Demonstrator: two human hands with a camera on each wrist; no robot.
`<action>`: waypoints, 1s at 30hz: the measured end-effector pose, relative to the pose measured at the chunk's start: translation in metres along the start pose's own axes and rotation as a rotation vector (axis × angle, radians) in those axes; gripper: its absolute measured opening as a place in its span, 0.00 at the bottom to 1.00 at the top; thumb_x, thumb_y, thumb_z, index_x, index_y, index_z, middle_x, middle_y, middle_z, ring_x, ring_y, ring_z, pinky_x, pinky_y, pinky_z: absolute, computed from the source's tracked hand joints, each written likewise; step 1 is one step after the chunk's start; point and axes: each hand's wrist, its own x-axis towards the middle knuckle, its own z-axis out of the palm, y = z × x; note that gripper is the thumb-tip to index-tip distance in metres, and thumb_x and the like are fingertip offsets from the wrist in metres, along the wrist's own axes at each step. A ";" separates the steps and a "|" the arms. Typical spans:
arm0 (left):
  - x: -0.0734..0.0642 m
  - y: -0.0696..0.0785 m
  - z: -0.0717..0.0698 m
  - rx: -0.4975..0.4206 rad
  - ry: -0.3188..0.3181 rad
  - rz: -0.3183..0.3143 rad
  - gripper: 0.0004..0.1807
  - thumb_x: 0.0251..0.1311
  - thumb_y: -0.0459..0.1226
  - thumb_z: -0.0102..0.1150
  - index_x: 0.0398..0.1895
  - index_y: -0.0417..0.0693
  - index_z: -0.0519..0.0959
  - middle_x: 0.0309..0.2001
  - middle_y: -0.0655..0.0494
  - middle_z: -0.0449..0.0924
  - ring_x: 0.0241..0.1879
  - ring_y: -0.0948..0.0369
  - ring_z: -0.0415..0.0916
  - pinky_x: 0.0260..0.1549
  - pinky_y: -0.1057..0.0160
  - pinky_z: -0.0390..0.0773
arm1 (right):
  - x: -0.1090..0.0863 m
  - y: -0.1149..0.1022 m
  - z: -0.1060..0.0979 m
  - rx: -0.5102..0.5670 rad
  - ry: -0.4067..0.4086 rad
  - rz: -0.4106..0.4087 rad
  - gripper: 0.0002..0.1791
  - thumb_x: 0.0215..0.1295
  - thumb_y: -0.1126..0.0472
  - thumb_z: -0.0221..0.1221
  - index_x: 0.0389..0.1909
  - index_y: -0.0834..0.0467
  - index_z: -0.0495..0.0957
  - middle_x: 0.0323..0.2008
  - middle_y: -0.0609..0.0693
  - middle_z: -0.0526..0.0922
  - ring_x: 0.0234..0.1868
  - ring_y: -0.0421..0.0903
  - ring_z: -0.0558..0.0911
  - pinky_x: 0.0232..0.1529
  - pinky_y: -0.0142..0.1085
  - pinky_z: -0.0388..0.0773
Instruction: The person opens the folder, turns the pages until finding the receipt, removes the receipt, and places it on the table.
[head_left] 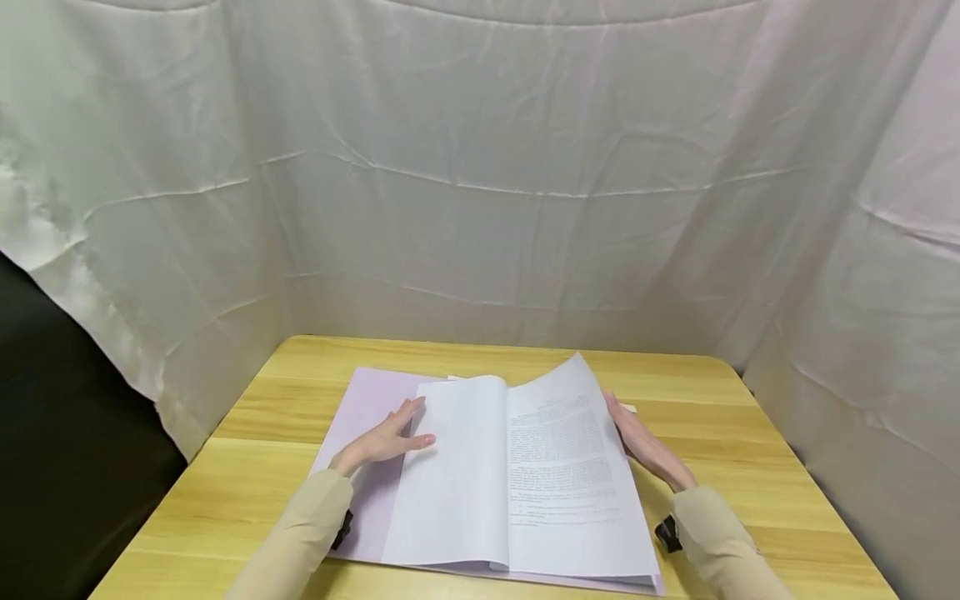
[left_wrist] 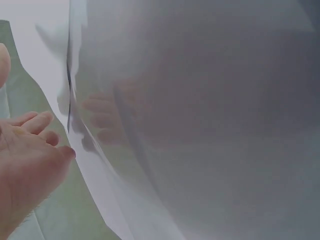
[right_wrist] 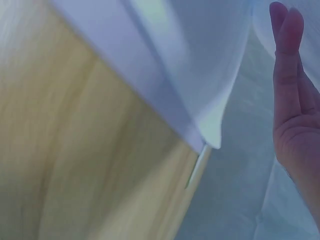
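Note:
A stack of paper lies spread on a lavender folder (head_left: 372,398), with a blank turned sheet (head_left: 453,467) to the left and a printed sheet (head_left: 562,454) to the right. The printed sheet's upper right corner rises off the stack. My left hand (head_left: 386,439) is at the left edge of the blank sheet, thumb and fingers spread and not curled round it. Along the printed sheet's right edge lies my right hand (head_left: 647,442), its fingertips partly hidden behind the paper. The right wrist view shows that hand's fingers (right_wrist: 286,80) straight and close together.
The folder rests on a wood-grain table (head_left: 247,467). Pale curtains (head_left: 480,208) surround the table's back and sides. A small white edge (head_left: 629,408) shows beside the right hand. Dark material (head_left: 67,450) hangs at the far left. Black wrist devices (head_left: 667,534) are worn under both forearms.

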 end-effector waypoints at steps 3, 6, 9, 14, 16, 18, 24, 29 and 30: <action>-0.001 0.004 0.002 -0.022 0.008 -0.001 0.50 0.69 0.54 0.57 0.81 0.40 0.43 0.80 0.32 0.33 0.79 0.34 0.27 0.76 0.32 0.31 | -0.002 -0.008 0.002 0.011 -0.042 -0.032 0.37 0.80 0.40 0.17 0.82 0.54 0.35 0.61 0.74 0.69 0.51 0.51 0.83 0.50 0.42 0.84; -0.003 0.008 0.004 -0.042 0.031 0.009 0.49 0.69 0.53 0.57 0.81 0.41 0.44 0.81 0.33 0.36 0.80 0.35 0.28 0.77 0.33 0.32 | -0.004 -0.015 0.005 0.050 -0.089 -0.066 0.37 0.79 0.39 0.15 0.82 0.53 0.31 0.65 0.78 0.65 0.54 0.49 0.82 0.51 0.41 0.83; -0.007 0.012 0.007 -0.061 0.065 0.018 0.48 0.69 0.53 0.57 0.81 0.41 0.45 0.81 0.35 0.42 0.80 0.36 0.31 0.77 0.33 0.34 | -0.004 -0.021 0.009 0.128 -0.154 -0.093 0.37 0.78 0.39 0.12 0.81 0.52 0.27 0.65 0.79 0.65 0.53 0.46 0.83 0.50 0.39 0.84; -0.010 0.022 0.014 -0.108 0.134 0.025 0.47 0.68 0.53 0.59 0.80 0.42 0.50 0.80 0.40 0.51 0.80 0.39 0.43 0.77 0.34 0.45 | -0.004 -0.027 0.016 0.183 -0.202 -0.097 0.40 0.75 0.35 0.11 0.80 0.53 0.24 0.61 0.75 0.74 0.46 0.43 0.87 0.40 0.36 0.87; -0.009 0.028 0.017 -0.133 0.156 0.039 0.46 0.67 0.52 0.60 0.80 0.42 0.52 0.79 0.41 0.54 0.80 0.41 0.46 0.77 0.36 0.50 | -0.004 -0.031 0.020 0.154 -0.192 -0.083 0.42 0.74 0.34 0.11 0.80 0.53 0.25 0.62 0.76 0.72 0.45 0.43 0.88 0.39 0.36 0.87; -0.008 0.033 0.020 -0.167 0.169 0.057 0.46 0.67 0.52 0.61 0.79 0.41 0.53 0.78 0.41 0.57 0.79 0.41 0.48 0.77 0.37 0.51 | -0.004 -0.034 0.025 0.113 -0.179 -0.059 0.42 0.74 0.32 0.12 0.80 0.52 0.26 0.65 0.78 0.68 0.45 0.45 0.89 0.40 0.37 0.87; -0.004 0.049 0.030 -0.285 0.161 0.111 0.45 0.67 0.48 0.63 0.78 0.36 0.54 0.76 0.40 0.62 0.79 0.40 0.51 0.78 0.41 0.53 | -0.002 -0.041 0.038 -0.017 -0.132 -0.011 0.40 0.75 0.33 0.13 0.82 0.47 0.32 0.72 0.76 0.60 0.50 0.58 0.88 0.44 0.43 0.86; -0.001 0.060 0.041 -0.415 0.123 0.118 0.43 0.70 0.45 0.60 0.78 0.35 0.52 0.76 0.40 0.62 0.78 0.42 0.53 0.77 0.43 0.57 | -0.001 -0.042 0.048 -0.064 -0.120 0.002 0.37 0.77 0.34 0.15 0.82 0.42 0.36 0.76 0.73 0.54 0.54 0.64 0.86 0.44 0.44 0.87; -0.001 0.062 0.043 -0.445 0.113 0.122 0.42 0.71 0.45 0.59 0.78 0.35 0.52 0.76 0.39 0.61 0.78 0.42 0.55 0.76 0.44 0.59 | -0.001 -0.043 0.050 -0.071 -0.123 0.001 0.37 0.77 0.34 0.15 0.82 0.42 0.36 0.77 0.72 0.53 0.55 0.65 0.85 0.44 0.44 0.87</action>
